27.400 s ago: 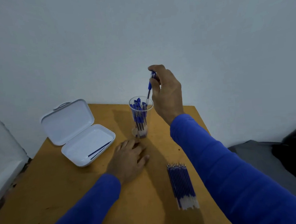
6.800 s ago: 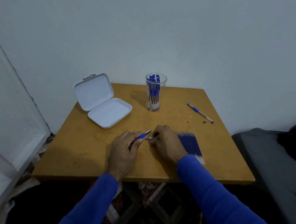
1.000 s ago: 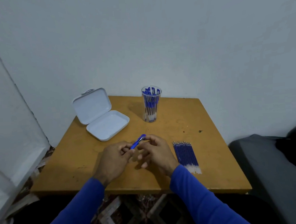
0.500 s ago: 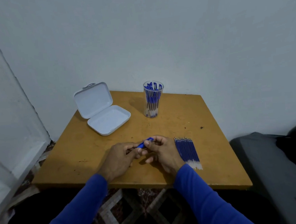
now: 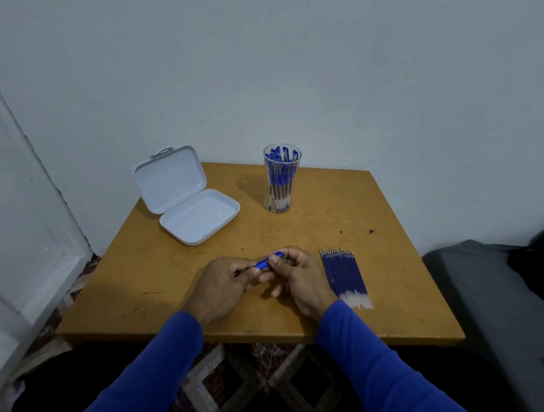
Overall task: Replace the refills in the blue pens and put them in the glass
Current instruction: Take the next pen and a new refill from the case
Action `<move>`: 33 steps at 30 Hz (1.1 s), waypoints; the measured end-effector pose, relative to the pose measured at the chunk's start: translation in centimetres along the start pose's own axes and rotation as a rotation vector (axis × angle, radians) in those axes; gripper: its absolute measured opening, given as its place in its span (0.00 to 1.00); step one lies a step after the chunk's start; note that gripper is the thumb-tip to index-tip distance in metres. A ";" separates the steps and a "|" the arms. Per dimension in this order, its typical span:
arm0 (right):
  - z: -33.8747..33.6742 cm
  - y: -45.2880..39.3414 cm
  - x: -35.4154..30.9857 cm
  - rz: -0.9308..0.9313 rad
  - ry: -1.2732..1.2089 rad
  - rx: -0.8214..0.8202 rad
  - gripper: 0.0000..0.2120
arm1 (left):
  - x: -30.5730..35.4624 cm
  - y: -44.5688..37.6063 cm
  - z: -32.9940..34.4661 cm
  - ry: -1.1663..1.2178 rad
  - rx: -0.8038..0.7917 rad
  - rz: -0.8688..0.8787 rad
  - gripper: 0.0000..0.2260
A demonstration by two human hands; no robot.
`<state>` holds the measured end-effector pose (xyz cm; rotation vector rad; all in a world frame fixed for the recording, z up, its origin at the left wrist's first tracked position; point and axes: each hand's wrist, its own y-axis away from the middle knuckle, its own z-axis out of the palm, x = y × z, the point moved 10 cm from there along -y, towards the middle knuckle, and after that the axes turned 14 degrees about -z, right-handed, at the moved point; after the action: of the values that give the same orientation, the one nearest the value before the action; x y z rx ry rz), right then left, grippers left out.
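Note:
A blue pen (image 5: 267, 261) lies between both hands just above the table's front middle. My left hand (image 5: 222, 286) grips its lower end, most of the barrel hidden in the fingers. My right hand (image 5: 296, 278) pinches the blue upper end with thumb and forefinger. A clear glass (image 5: 282, 178) stands at the back middle of the table, holding several blue pens upright. A row of several blue refills (image 5: 344, 273) lies flat just to the right of my right hand.
An open white plastic case (image 5: 184, 196) sits at the table's back left, lid up, its tray empty. The orange table (image 5: 397, 261) stands against a white wall. A dark grey seat (image 5: 502, 302) is to the right, a white door frame to the left.
Both hands stay together on the pen in front of me. The pen has tilted flatter and my right fingers have closed over its blue end. The view has shifted slightly.

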<state>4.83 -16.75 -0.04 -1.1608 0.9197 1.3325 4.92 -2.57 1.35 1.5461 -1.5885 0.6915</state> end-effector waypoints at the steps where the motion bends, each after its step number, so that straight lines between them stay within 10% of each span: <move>1: 0.0 0.0 -0.1 -0.008 -0.012 0.005 0.08 | 0.1 0.1 0.0 -0.003 0.002 0.008 0.08; 13: -1.3 -0.4 -1.3 -0.032 0.073 0.125 0.10 | 0.0 0.2 -0.8 0.003 0.106 0.041 0.08; 26: -2.1 -1.4 -1.8 -0.142 1.013 0.133 0.08 | 0.5 1.1 -1.9 0.090 0.317 0.121 0.09; 33: -1.8 -1.7 -1.8 -0.103 1.062 0.111 0.12 | 0.2 1.1 -1.8 0.094 0.320 0.132 0.09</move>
<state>6.61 -18.74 1.47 -1.8212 1.6096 0.4932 4.20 -1.11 2.64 1.6148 -1.5761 1.1204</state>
